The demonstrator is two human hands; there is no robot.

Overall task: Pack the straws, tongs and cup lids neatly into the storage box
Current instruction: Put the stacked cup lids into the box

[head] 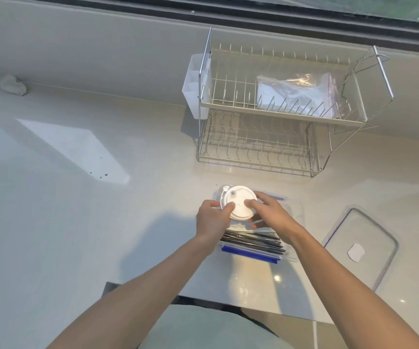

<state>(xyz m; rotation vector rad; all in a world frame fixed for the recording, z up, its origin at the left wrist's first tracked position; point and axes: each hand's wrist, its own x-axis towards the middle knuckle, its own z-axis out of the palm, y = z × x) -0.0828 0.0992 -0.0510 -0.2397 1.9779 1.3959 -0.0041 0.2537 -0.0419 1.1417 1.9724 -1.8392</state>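
A clear storage box (294, 210) with blue clips stands on the pale counter in front of me. Dark straws (252, 241) lie bundled in its near end. Over its far end sits a stack of white cup lids (241, 201). My left hand (212, 219) grips the stack's left side with a thumb on top. My right hand (269, 212) holds the right side, fingers on the top lid. Both hands rest over the box's middle and hide what lies under them. No tongs are visible.
The box's clear lid (369, 238) with a white label lies on the counter to the right. A two-tier wire dish rack (279, 117) holding a plastic bag (296, 94) stands behind the box. A crumpled white cloth (12, 84) is at the far left.
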